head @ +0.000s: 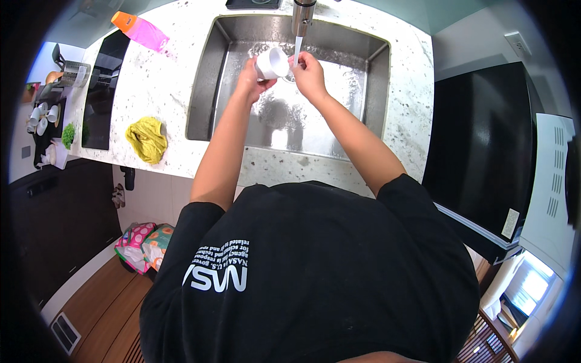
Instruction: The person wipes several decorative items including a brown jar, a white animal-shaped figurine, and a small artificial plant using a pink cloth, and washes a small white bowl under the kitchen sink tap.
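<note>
My left hand (254, 80) holds a white cup (271, 63) over the stainless steel sink (290, 118), its open rim tilted toward the right. Beside it, my right hand (310, 75) is at the stream of water (297, 49) that runs from the metal faucet (303, 18). The fingers of that hand are curled, and whether anything is between them cannot be told. Water is spread over the sink's bottom.
Left of the sink, a crumpled yellow cloth (147, 139) and a pink bottle with an orange cap (144, 32) lie on the speckled stone counter (174, 97). A black cooktop (105, 90) is farther left. A tall black appliance (483, 145) stands at the right.
</note>
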The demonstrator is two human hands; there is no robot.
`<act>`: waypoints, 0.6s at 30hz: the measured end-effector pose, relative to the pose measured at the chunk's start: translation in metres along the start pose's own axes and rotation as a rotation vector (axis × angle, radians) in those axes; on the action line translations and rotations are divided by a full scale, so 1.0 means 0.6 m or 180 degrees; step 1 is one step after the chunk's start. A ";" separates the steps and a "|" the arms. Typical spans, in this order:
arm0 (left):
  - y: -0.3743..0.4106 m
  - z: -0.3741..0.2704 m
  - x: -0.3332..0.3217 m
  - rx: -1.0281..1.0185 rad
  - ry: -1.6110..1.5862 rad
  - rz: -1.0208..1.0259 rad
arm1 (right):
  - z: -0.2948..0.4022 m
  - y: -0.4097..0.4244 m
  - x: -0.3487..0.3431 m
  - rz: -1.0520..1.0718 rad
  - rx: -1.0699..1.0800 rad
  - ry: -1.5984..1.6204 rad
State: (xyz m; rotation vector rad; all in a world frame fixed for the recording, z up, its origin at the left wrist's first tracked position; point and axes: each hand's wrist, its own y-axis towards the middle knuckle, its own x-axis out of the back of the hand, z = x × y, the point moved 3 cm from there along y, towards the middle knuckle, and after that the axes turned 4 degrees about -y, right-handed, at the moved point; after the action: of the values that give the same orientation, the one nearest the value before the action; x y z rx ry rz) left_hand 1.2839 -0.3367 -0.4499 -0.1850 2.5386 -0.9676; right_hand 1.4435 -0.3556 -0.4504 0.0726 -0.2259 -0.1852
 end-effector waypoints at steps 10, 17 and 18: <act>0.022 0.125 -0.023 0.1534 -0.0544 0.1020 | 0.055 -0.071 0.084 0.0305 0.1317 -0.2105; 0.015 0.111 -0.004 0.1624 -0.0942 0.0859 | 0.060 -0.057 0.100 0.0458 0.1419 -0.2505; 0.012 0.112 -0.002 0.1639 -0.0962 0.0845 | 0.061 -0.059 0.093 0.0567 0.1526 -0.2494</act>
State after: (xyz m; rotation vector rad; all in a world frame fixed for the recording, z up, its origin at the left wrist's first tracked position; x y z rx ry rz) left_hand 1.3137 -0.3714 -0.4994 0.1442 1.9117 -1.3263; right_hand 1.4824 -0.4026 -0.4057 0.4572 -1.0533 0.0314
